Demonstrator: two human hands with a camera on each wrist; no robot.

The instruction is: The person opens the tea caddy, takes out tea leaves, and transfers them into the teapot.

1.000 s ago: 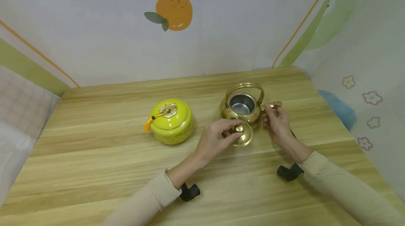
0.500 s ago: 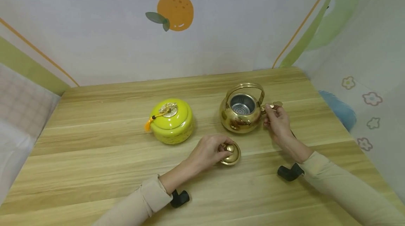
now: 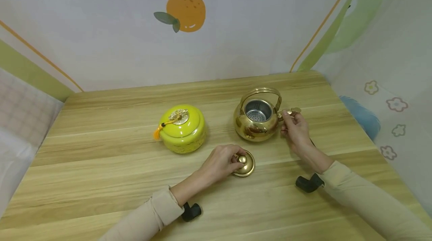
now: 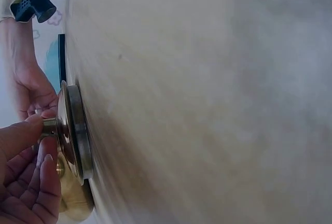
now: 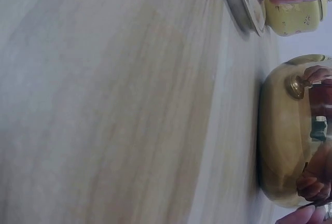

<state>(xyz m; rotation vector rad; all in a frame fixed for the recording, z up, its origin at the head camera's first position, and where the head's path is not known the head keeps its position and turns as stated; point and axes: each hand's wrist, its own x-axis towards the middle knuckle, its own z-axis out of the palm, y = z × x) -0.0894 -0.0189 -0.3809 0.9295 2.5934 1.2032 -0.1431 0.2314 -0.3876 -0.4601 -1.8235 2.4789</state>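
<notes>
Near teapot (image 3: 254, 131), lid knob (image 3: 242, 159) points up.

On the light wood-grain table (image 3: 101, 181) before me I see a glossy, round, yellow-green lidded jar (image 3: 183, 138) with an ornate metallic disc (image 3: 182, 118) on top and an orange tassel (image 3: 156, 134) hanging at its left, and behind them a white backdrop (image 3: 253, 38) printed with an orange fruit (image 3: 189, 10).

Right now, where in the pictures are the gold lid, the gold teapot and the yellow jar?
Gold lid (image 3: 247, 166), head view: the domed top beside the knob.
Gold teapot (image 3: 255, 129), head view: the front of its round body.
Yellow jar (image 3: 182, 130), head view: the front of its cover.
</notes>
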